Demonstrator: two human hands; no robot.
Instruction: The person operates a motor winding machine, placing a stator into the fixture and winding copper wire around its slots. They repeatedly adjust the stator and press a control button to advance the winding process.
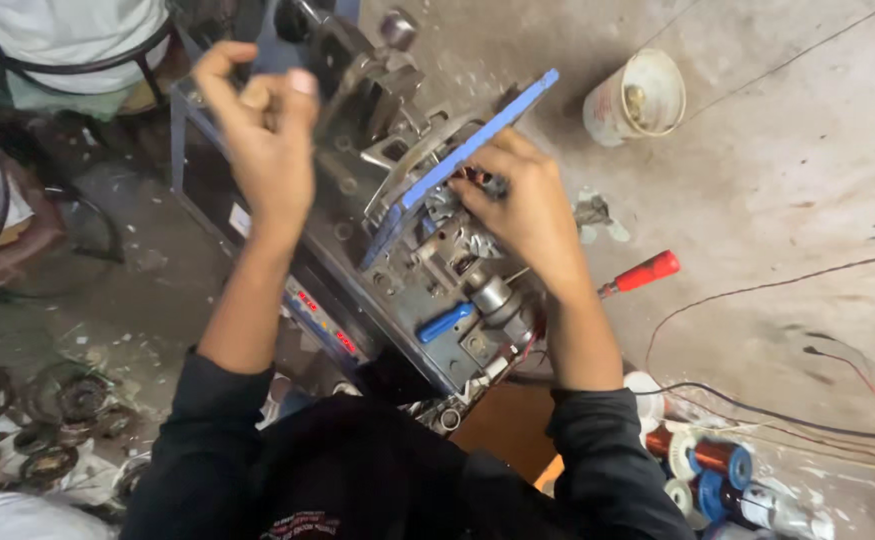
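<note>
Metal winding machine [407,230]: left hand [267,130] cranks, right hand [522,205] seemingly pinches wire.

A screwdriver [639,274] lies right of the winding machine [407,220], a cup [637,97] behind it, wire spools [707,460] nearer.

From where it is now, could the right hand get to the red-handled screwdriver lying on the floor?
Probably yes. The right hand is at the machine's copper winding, and the red-handled screwdriver lies just to its right on bare concrete floor, with nothing between them.
</note>
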